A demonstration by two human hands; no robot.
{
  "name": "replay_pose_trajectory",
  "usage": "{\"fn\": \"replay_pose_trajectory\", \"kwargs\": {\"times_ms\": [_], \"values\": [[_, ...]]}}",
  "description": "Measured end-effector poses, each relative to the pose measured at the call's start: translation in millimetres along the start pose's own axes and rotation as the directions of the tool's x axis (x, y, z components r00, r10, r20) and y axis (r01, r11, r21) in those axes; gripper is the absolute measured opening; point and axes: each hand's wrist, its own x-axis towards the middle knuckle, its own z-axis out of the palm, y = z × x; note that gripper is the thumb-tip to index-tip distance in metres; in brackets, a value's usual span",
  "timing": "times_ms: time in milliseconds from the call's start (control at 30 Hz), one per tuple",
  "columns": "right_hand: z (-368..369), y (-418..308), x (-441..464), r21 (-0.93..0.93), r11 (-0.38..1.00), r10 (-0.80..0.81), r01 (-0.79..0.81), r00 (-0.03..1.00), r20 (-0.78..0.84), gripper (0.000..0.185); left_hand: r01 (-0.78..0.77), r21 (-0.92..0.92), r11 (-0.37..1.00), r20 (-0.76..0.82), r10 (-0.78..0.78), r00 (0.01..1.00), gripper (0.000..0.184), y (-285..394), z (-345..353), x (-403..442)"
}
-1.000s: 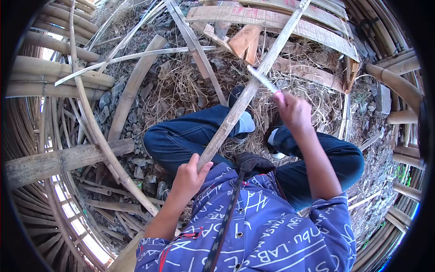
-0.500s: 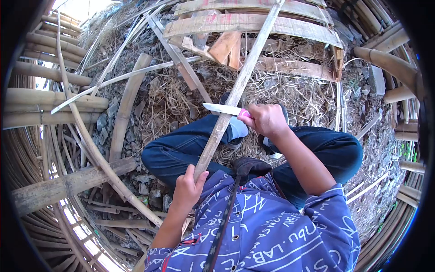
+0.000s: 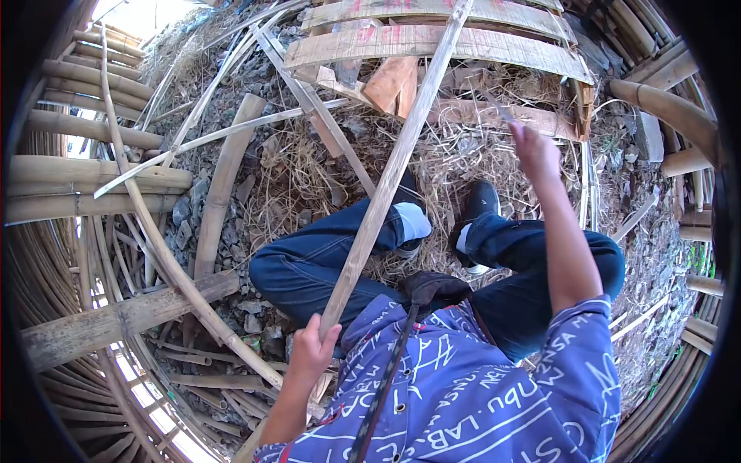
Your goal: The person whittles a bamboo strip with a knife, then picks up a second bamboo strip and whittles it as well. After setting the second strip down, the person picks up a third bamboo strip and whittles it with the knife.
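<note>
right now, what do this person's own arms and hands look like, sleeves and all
The left hand and right hand show no gloves, rings or wristbands. The short blue-purple fabric right sleeve, printed with white lettering and lines, ends near the elbow, leaving the forearm uncovered. Only a bit of the matching left sleeve shows at the bottom edge.

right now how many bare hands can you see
2. The bare left hand grips the near end of the long pale wooden strip; the bare right hand is apart from it, holding a blurred thin-bladed knife. No others show.
</note>
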Motion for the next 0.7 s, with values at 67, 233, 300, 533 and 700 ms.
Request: {"fn": "replay_pose_trajectory", "kwargs": {"times_ms": [67,233,300,533,700], "values": [[-4.1,-5.2,-4.1,0.156,0.988,0.021,-0.006,0.995,-0.094,0.055,0.030,-0.023,0.999,0.002,-0.030,1.000,0.035,0.5,-3.5,-0.8],[-18.2,-80.6,-52.2,0.539,0.836,0.093,-0.102,0.995,0.044,0.048,0.059,0.008,0.998,-0.007,-0.059,0.998,0.035,9.3,-6.0,9.6],[-23.5,-99.4,-75.3,0.553,0.832,-0.037,-0.043,0.990,0.133,0.043,0.061,0.004,0.998,-0.004,-0.061,0.998,0.035,9.8,-5.6,14.0],[-40.7,-155.1,-113.8,0.515,0.752,-0.484,0.410,0.875,0.010,0.045,-0.063,0.107,0.992,-0.048,0.069,0.996,0.032,10.9,0.1,23.9],[-27.0,-149.7,-110.6,0.400,0.726,-0.625,0.560,0.779,0.045,0.047,0.056,-0.098,0.994,0.031,-0.053,0.998,0.030,18.1,6.7,20.5]]}}
